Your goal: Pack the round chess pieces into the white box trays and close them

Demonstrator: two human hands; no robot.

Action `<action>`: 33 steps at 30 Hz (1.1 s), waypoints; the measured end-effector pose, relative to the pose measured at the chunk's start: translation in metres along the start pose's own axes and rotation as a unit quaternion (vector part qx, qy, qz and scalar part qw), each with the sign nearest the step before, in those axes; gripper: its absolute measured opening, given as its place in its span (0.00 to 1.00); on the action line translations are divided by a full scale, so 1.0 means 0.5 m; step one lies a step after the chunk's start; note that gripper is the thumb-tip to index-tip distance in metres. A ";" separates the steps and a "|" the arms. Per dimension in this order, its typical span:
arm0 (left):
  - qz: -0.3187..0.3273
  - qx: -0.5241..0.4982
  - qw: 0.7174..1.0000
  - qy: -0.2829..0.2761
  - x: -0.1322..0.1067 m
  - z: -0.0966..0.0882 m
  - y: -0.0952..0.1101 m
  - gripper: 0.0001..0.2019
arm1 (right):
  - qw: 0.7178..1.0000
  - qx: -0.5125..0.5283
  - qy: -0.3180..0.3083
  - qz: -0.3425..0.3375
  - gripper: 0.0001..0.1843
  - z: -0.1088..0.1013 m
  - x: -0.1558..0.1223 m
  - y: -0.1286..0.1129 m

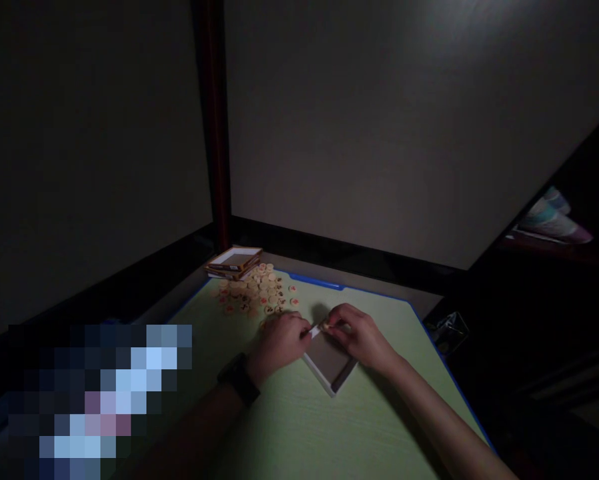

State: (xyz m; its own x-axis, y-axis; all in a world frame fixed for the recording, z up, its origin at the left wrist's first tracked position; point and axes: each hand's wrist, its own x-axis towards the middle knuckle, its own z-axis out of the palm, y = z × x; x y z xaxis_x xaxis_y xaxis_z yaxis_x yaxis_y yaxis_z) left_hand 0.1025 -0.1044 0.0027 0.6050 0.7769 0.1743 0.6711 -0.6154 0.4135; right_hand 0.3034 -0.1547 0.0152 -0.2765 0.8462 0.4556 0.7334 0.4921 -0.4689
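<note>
A shallow open box (331,357) with a brown bottom and pale walls lies on the table in front of me. My left hand (284,339), wearing a dark wristband, has its fingers closed at the box's left corner. At the box's far side, my right hand (355,333) pinches a small round Chinese chess piece (324,327) between thumb and fingertips. Just beyond my left hand, several wooden Chinese chess pieces (263,300) with red or dark characters lie in a loose pile; my left hand hides its nearest part.
Behind the pile, stacked shallow boxes (233,261) sit at the table's far left corner. The pale green table (299,427) has a blue edge and stands near a wall (349,147). Dark objects (447,333) lie beyond its right edge. The lower left is pixelated.
</note>
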 end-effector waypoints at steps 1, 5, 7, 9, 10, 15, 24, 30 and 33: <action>-0.001 0.000 1.000 0.000 0.003 0.002 -0.004 0.10 | 1.000 -0.009 -0.016 -0.010 0.06 0.006 -0.006 -0.008; 0.006 -0.001 1.000 0.006 0.014 0.009 -0.020 0.12 | 0.991 -0.097 -0.092 -0.028 0.11 0.035 -0.012 -0.029; 0.012 -0.004 1.000 0.002 0.015 0.010 -0.023 0.12 | 0.984 -0.134 -0.114 -0.036 0.12 0.043 -0.011 -0.031; 0.020 -0.007 1.000 -0.001 0.015 0.010 -0.024 0.12 | 0.981 -0.153 -0.109 -0.041 0.12 0.044 -0.010 -0.028; 0.026 -0.008 1.000 -0.001 0.014 0.010 -0.024 0.12 | 0.981 -0.160 -0.099 -0.041 0.11 0.043 -0.010 -0.024; 0.034 -0.026 0.999 0.004 0.015 0.011 -0.027 0.12 | 0.985 -0.165 -0.041 -0.009 0.07 0.036 -0.007 0.002; 0.024 -0.021 0.999 0.020 0.018 0.010 -0.035 0.12 | 0.995 -0.075 -0.070 0.011 0.11 0.039 0.002 0.029; -0.014 0.000 0.996 0.087 0.016 -0.004 -0.039 0.12 | 0.988 -0.107 -0.054 0.094 0.12 0.037 0.000 0.037; -0.031 0.010 0.995 0.099 0.014 -0.006 -0.032 0.11 | 0.985 -0.107 -0.042 0.130 0.13 0.033 0.000 0.046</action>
State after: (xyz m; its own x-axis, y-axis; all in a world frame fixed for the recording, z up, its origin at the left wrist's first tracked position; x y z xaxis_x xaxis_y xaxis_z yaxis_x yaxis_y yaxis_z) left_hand 0.0946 -0.0888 0.0000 0.4678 0.8233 0.3216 0.7140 -0.5664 0.4115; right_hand 0.3099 -0.1403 -0.0080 -0.1062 0.9563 0.2725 0.8976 0.2101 -0.3875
